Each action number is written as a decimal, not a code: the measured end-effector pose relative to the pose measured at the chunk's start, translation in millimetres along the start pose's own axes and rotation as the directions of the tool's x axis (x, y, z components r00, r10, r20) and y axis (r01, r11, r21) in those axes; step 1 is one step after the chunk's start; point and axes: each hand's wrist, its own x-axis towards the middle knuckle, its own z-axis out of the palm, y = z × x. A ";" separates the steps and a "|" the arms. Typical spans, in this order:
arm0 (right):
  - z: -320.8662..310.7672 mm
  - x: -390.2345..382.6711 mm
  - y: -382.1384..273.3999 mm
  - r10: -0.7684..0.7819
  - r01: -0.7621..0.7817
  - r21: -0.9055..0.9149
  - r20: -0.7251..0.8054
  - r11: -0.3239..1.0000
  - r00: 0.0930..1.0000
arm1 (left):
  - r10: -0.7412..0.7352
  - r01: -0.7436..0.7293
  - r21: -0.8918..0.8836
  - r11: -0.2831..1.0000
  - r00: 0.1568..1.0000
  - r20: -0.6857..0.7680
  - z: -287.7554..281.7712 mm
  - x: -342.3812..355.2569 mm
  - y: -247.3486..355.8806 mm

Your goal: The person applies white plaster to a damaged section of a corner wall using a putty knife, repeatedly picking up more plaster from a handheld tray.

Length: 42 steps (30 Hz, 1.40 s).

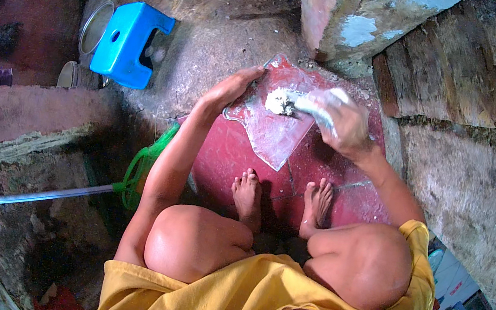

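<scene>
A clear, jagged-edged sheet (266,138), smeared with white, lies over the red tiles in front of my feet. I cannot tell whether it is glass or plastic. My left hand (237,91) grips its left edge, fingers along the rim. On the sheet sits a lump of white paste (279,102). My right hand (347,126) is closed round a white, paste-smeared thing (326,106), blurred by motion. A thin flat part reaches from it to the lump's right side. Its exact kind does not show.
A blue plastic stool (125,43) stands at far left beside a round rim (95,28). Nearer is a green net (142,168) on a pale pole (40,194). A pillar (338,24) rises beyond the sheet, and a rough wall (466,155) bounds the right.
</scene>
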 end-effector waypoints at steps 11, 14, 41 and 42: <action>1.0 2.3 -14.8 -0.299 0.301 -0.042 0.051 0.953 0.953 | -0.026 0.010 -0.140 0.990 0.993 -0.111 -4.1 0.5 -6.6; -0.9 1.8 -17.1 -0.318 0.329 -0.064 0.134 0.942 0.938 | -0.028 0.011 -0.147 0.989 0.993 -0.115 0.8 3.6 -7.7; 10.7 24.6 50.1 0.421 -0.462 0.483 0.198 0.744 0.885 | 0.018 -0.073 0.258 0.963 0.978 0.209 24.1 -17.4 11.3; 16.4 25.1 46.4 0.377 -0.408 0.481 0.164 0.776 0.911 | 0.046 -0.094 0.178 0.980 0.966 0.256 32.4 -13.9 12.5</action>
